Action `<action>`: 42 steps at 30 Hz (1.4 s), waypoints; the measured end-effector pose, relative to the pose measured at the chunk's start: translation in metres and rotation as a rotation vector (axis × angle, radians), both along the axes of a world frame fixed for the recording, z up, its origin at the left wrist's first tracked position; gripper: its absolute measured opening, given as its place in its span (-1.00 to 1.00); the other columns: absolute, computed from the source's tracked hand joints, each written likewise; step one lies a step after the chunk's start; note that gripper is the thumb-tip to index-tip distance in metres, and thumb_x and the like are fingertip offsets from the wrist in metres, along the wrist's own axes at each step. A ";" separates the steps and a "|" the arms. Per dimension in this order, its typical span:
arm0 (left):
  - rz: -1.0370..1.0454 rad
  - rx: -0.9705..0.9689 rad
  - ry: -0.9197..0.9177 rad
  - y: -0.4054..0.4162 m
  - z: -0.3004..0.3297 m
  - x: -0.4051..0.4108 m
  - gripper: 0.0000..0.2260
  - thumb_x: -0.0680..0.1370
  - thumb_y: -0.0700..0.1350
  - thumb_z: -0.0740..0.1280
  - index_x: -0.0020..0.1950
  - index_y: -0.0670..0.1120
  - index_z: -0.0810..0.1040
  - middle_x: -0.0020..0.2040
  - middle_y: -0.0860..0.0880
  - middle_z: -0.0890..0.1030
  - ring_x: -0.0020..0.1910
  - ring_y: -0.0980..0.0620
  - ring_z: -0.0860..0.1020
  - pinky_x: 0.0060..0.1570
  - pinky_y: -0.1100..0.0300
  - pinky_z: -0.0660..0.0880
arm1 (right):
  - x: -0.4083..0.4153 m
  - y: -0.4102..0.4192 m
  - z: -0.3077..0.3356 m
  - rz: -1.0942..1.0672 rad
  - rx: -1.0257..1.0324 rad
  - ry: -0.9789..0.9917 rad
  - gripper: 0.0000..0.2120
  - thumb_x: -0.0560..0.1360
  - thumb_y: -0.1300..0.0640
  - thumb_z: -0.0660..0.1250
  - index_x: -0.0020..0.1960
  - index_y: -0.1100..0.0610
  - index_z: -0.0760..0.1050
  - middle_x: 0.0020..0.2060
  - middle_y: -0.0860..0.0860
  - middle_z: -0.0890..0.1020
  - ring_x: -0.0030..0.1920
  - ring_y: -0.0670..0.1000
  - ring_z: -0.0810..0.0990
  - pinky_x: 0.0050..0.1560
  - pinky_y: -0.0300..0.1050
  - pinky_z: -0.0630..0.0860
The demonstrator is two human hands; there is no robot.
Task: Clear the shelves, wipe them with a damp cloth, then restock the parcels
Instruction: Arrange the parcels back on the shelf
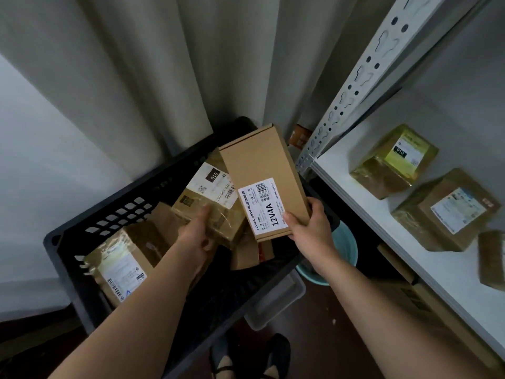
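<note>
A narrow corner hung with pale curtains [164, 64] holds a dark floor, a black crate and a white shelving unit on the right. Nearest the camera, the person's two forearms reach forward over the black plastic crate [109, 214], which still carries several parcels. The left hand [195, 233] curls its fingers round a tape-wrapped parcel [210, 198] lying in the crate, its white label facing up. The right hand [311, 222] pinches the lower corner of a flat cardboard box [262, 181] marked 12V4A, thumb on the label face and fingers behind, the box lifted clear above the crate's contents. Another taped parcel [120, 266] leans in the crate's near left corner. A teal bucket [347, 247] stands on the floor between crate and shelving. Farther right, the white shelf [355, 192] already bears three parcels, so this looks like restocking. To do it well, the flat box likely wants a firmer hold nearer its middle before swinging right, since a corner pinch lets it droop. It should pass the slotted upright [355, 86] without knocking it, and be set down label up in the bare stretch beside the yellowish parcel [396, 160].
</note>
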State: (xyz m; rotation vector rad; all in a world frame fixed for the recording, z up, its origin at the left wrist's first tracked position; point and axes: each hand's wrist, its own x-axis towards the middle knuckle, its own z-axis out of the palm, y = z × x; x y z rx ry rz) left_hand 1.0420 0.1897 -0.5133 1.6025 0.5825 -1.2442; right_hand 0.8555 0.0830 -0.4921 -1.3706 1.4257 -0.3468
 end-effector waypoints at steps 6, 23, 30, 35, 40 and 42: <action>0.108 -0.075 0.121 -0.010 -0.004 -0.001 -0.65 0.43 0.06 0.47 0.11 -0.06 0.49 -0.01 -0.09 0.63 -0.09 -0.12 0.57 0.05 -0.14 0.38 | -0.006 -0.001 0.006 -0.079 0.125 -0.125 -0.55 0.53 0.19 0.38 0.36 0.06 0.31 0.06 -0.03 0.58 -0.01 -0.09 0.61 -0.17 -0.23 0.63; 0.252 -0.264 0.072 0.078 0.080 -0.033 -0.39 0.39 0.07 0.48 0.38 0.01 0.36 0.16 -0.15 0.61 0.09 -0.17 0.60 0.00 -0.19 0.55 | -0.046 0.041 0.096 -0.157 0.125 -0.252 -0.45 0.54 0.22 0.37 0.43 -0.06 0.25 0.12 0.00 0.60 0.02 -0.02 0.64 -0.22 -0.21 0.63; 0.340 -0.410 -0.034 0.098 0.145 -0.074 -0.39 0.41 0.10 0.47 0.40 0.08 0.32 0.21 -0.13 0.58 0.13 -0.17 0.56 0.02 -0.26 0.52 | -0.091 0.065 0.164 -0.113 0.211 -0.439 -0.48 0.58 0.20 0.31 0.44 -0.15 0.27 0.15 -0.04 0.61 0.10 0.00 0.62 -0.18 -0.12 0.63; 0.348 -0.528 -0.054 0.117 0.197 -0.142 -0.23 0.22 0.15 0.57 0.38 0.10 0.38 0.23 -0.10 0.60 0.16 -0.19 0.57 -0.02 -0.24 0.53 | -0.168 0.082 0.210 -0.062 0.358 -0.588 -0.48 0.57 0.29 0.30 0.41 -0.12 0.31 0.15 0.04 0.64 0.10 0.06 0.64 -0.07 0.05 0.63; 0.323 -0.636 -0.052 0.130 0.256 -0.217 -0.46 0.41 0.11 0.44 0.35 0.04 0.45 0.21 -0.12 0.61 0.18 -0.18 0.55 -0.15 -0.16 0.58 | -0.250 0.101 0.257 -0.016 0.364 -0.660 -0.51 0.49 0.51 0.26 0.19 -0.03 0.43 0.06 0.12 0.66 0.04 0.10 0.66 0.03 0.07 0.62; 0.320 -0.664 -0.056 0.133 0.282 -0.241 -0.50 0.43 0.10 0.43 0.33 0.02 0.47 0.21 -0.12 0.60 0.21 -0.17 0.54 -0.08 -0.13 0.58 | -0.276 0.107 0.275 -0.027 0.356 -0.686 -0.50 0.48 0.57 0.22 0.14 0.00 0.44 0.05 0.09 0.63 0.03 0.09 0.64 -0.14 -0.07 0.66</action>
